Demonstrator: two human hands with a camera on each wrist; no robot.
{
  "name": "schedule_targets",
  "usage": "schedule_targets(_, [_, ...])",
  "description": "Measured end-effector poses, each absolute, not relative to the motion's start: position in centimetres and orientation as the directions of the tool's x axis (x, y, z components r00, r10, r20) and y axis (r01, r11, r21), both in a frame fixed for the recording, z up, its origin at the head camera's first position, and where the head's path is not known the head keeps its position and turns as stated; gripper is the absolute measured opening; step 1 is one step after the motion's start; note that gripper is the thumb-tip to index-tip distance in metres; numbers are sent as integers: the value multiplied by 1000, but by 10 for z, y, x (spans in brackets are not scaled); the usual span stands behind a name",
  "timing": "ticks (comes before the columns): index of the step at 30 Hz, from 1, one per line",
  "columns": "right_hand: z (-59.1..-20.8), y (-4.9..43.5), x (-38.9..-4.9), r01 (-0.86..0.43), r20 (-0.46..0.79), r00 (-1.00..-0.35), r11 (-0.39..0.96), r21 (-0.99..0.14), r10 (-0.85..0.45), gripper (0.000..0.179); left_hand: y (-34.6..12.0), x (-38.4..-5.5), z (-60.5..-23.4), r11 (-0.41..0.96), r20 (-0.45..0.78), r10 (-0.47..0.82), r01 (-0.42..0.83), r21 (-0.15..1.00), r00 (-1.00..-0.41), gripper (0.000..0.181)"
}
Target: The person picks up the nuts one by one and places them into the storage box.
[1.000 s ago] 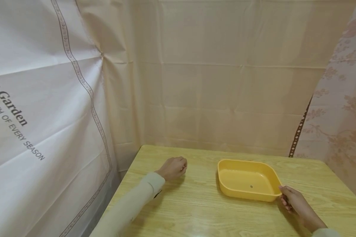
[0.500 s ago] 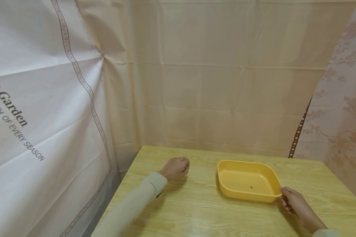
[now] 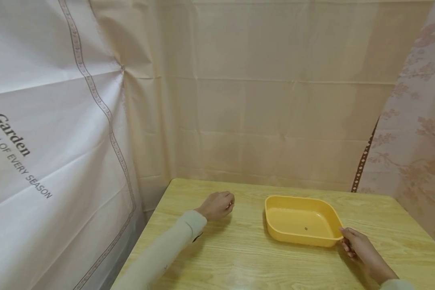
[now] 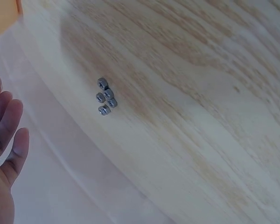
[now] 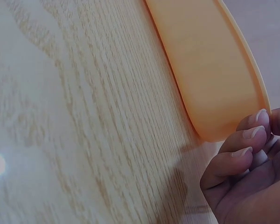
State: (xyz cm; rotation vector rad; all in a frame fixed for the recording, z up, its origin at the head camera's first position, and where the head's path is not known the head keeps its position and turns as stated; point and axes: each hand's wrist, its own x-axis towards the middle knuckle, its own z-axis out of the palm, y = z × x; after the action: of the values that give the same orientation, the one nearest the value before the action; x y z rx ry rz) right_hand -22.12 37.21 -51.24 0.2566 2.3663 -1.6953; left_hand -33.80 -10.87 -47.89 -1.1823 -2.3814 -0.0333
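A yellow plastic tray (image 3: 301, 221) stands on the wooden table, with one small dark ring-shaped piece (image 3: 306, 228) on its floor. My right hand (image 3: 360, 249) pinches the tray's near right corner between thumb and forefinger; the right wrist view shows the other fingers curled below the rim. Left of the tray, my left hand (image 3: 217, 206) hovers over the table with bent fingers. Several small metal nuts (image 4: 105, 97) lie clustered on the wood in the left wrist view, beside my left fingers (image 4: 9, 121). The left thumb tip is hidden, and I cannot tell whether it holds anything.
The wood-grain table (image 3: 239, 262) ends at a beige cloth curtain (image 3: 246, 100) behind. A white printed cloth (image 3: 58, 153) hangs on the left, and a floral cloth (image 3: 417, 141) on the right.
My left hand has drifted slightly right, toward the tray. My right hand keeps its pinch on the tray's corner, and the tray stays in place.
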Motion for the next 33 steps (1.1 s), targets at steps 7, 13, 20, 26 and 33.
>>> schedule_targets(7, [-512, 372, -221, 256, -269, -963, 326, -910, 6, 45, -104, -341, -480, 621, 409, 753, 762, -184, -515, 5])
schedule_targets(13, [-511, 371, -220, 252, -264, -964, 323, -912, 6, 45, -100, -339, -477, 620, 397, 758, 762, -187, -519, 5])
schedule_targets(20, [-509, 371, -220, 252, -266, -964, 349, -903, 8, 47, -92, -339, -476, 619, 378, 760, 766, -175, -528, 5])
schedule_targets(26, [-510, 370, -220, 245, -261, -965, 345, -906, 1, 46, -87, -341, -478, 600, 402, 768, 780, -177, -499, 5])
schedule_targets(33, [-511, 372, -221, 247, -260, -966, 350, -903, 10, 47, -83, -340, -474, 603, 383, 769, 780, -166, -513, 5])
